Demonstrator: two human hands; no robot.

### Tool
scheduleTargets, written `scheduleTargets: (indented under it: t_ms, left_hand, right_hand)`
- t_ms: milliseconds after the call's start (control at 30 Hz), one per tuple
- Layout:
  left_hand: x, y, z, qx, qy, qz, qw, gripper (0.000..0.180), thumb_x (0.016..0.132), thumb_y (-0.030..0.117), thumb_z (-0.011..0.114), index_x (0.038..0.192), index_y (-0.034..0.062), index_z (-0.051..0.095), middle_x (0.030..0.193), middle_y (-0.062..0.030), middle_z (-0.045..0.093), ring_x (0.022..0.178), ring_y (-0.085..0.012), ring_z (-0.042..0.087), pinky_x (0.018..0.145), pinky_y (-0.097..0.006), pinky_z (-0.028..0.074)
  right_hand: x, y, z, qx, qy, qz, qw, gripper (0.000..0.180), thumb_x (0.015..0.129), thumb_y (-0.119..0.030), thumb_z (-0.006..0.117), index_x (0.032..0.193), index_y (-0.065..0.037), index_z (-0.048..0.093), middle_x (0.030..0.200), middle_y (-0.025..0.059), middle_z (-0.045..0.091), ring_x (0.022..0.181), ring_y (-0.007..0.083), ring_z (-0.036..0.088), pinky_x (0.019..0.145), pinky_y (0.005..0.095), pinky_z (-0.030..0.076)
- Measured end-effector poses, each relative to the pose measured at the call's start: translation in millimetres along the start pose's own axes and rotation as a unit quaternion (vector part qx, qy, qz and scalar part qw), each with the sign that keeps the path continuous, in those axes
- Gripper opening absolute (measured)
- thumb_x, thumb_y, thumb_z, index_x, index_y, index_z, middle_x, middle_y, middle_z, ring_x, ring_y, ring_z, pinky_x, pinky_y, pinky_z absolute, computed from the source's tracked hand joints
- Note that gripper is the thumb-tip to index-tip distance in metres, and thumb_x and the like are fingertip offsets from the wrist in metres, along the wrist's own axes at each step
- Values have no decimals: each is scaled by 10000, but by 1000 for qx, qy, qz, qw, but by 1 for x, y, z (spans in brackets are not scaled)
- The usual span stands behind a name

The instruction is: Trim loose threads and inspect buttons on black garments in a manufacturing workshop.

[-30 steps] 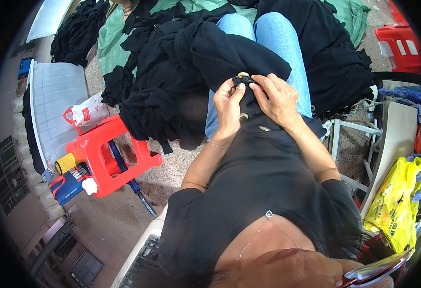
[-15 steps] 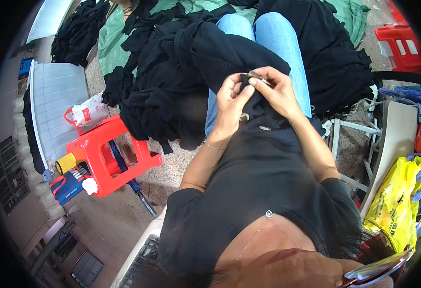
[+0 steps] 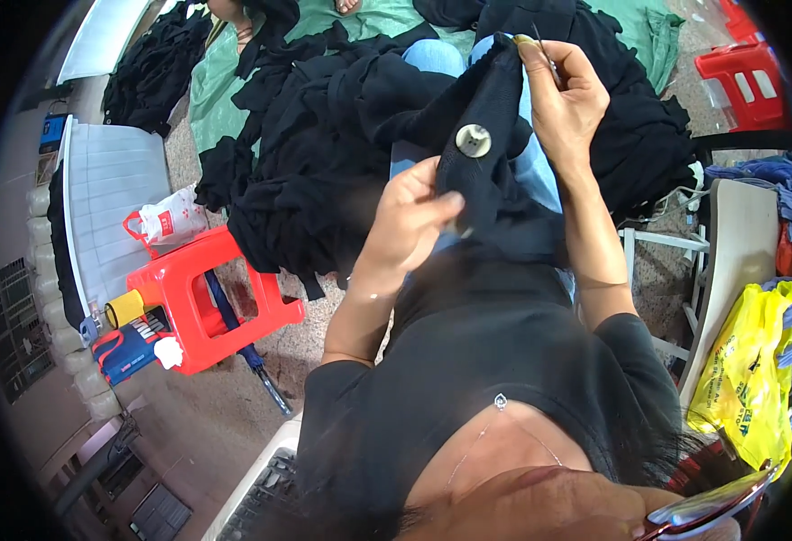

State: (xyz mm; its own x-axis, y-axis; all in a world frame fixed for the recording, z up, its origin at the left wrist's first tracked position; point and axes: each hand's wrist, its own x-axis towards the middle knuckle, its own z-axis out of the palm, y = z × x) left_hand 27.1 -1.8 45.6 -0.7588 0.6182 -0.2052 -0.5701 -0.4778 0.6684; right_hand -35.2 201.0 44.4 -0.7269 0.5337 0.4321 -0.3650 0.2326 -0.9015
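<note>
Above a seated person's lap, black cloth stretches away, a pale round button about midway along it. The left hand, partly blurred, grips the cloth's near left edge. The right hand, farther off, pinches a slim tool mostly hidden by fingers; whether it also holds the cloth's far tip is unclear. Beyond, a bare foot is cut off.

Red stool with a blue box and white bag beside it, yellow bag far right
</note>
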Motion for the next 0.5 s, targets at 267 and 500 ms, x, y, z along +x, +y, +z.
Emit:
scheduleTargets:
  t_ms: [267,500]
  left_hand:
    - [19,-12,-11,115,156,96,976,172,928,47,665,1077,-37,676,925,-11,681,800,-44,608,725,-190,494]
    - [21,-29,-19,162,212,164,950,177,940,62,662,1085,-38,678,920,29,657,802,-13,556,715,-166,449]
  right_hand:
    - [-20,18,-13,-248,-144,23,958,305,871,-329,717,1047,-85,664,810,102,685,743,273,689,668,356,515]
    - [-60,-1,-32,-151,-241,-78,956,178,859,-99,707,1027,-44,687,796,87,652,632,200,637,582,297,485]
